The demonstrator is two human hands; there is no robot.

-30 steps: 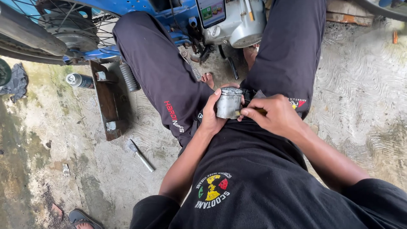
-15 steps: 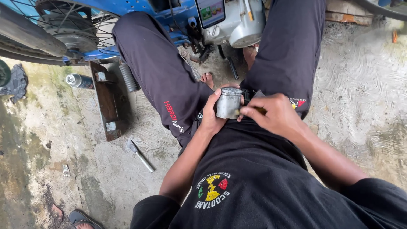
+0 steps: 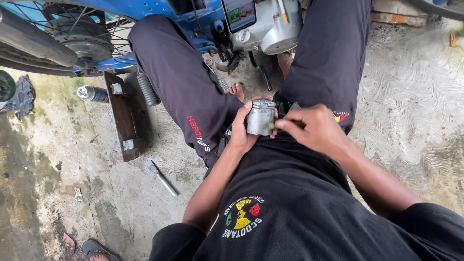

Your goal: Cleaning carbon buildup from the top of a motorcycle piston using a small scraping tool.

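Change: almost nothing since a second ago; right hand [image 3: 316, 129] has crept a little lower against the metal part, left hand [image 3: 241, 133] stays put.
Floor, left: a spray can [image 3: 93, 94] and a coil spring [image 3: 147, 89] lie beside a rusty metal bracket [image 3: 124, 118] on the concrete floor [image 3: 72, 159], under the blue motorbike [image 3: 159, 9]; a slim hand tool [image 3: 162, 178] lies nearer the person's left knee, well apart from both hands.
Left hand: clenched around the piston [image 3: 261, 117], palm behind its skirt, fingertip hooked over the sooty crown, holding it upright above the lap.
Piston: a grey metal cylinder between the two thighs, touching both hands.
Right hand: pinched shut on a small yellowish tool [image 3: 296, 124]; only a short stub shows, so its kind cannot be told. Its tip meets the piston's right wall.
Doing it well: my judgement is that the left grip should brace firm against the thigh while the right works in short, light strokes, so the tip does not skid off and score the wall.
Piston to grip: seated deep in the left fingers, right wall left bare for the tool.
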